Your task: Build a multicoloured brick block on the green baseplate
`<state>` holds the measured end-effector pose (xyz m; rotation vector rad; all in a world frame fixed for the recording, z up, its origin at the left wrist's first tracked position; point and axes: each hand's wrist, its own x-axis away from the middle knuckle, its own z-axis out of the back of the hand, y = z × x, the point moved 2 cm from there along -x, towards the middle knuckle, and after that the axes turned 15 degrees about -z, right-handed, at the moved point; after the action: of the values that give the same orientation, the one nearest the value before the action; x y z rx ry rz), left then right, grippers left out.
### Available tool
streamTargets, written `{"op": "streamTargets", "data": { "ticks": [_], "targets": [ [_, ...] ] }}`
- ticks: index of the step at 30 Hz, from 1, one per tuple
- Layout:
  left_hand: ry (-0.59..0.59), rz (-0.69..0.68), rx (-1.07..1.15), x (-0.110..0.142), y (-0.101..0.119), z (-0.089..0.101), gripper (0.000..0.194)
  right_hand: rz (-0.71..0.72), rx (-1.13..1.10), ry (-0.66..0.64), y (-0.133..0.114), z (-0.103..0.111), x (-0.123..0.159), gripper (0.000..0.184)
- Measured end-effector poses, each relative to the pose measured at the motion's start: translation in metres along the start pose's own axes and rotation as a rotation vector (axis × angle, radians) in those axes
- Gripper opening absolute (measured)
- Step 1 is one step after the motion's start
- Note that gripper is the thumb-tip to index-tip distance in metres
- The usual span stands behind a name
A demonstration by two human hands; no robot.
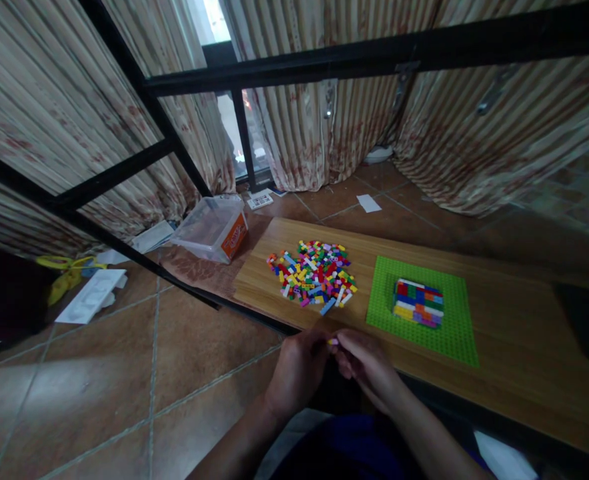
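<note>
At the lower centre of the frame, my left hand [297,367] and my right hand [369,363] come together at the near edge of the wooden table [512,317], a tiny pink-and-yellow toy piece [333,341] pinched between my fingertips. Above them, near the centre, lies a loose heap of colourful bricks [317,272], while right of centre a multicoloured brick block [418,303] sits on a green baseplate [454,333]. Left of centre stands a clear plastic box [209,230], below the patterned curtains [294,140] hanging across the top.

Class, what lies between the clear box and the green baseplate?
In the head view, a pile of loose coloured bricks lies on the wooden tabletop between the box and the baseplate.
</note>
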<state>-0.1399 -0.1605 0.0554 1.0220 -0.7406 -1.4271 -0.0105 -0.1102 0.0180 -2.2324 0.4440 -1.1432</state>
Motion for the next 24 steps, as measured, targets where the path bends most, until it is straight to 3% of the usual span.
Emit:
{"op": "streamTargets", "data": {
  "ticks": [5, 15, 21, 24],
  "targets": [
    [-0.066, 0.059, -0.062, 0.006, -0.006, 0.001, 0.015, 0.009, 0.161, 0.026, 0.01, 0.001, -0.002, 0.035],
    [-0.045, -0.03, 0.018, 0.014, 0.0, 0.003, 0.013, -0.198, -0.071, -0.107, 0.016, 0.002, 0.007, 0.032],
    [0.069, 0.019, 0.177, 0.018, -0.005, 0.0, 0.011, -0.183, -0.113, -0.143, 0.013, -0.001, 0.009, 0.027],
    [0.127, 0.053, 0.141, 0.01, -0.016, 0.007, 0.014, -0.108, -0.001, -0.043, -0.002, 0.002, 0.005, 0.024]
  ]
}}
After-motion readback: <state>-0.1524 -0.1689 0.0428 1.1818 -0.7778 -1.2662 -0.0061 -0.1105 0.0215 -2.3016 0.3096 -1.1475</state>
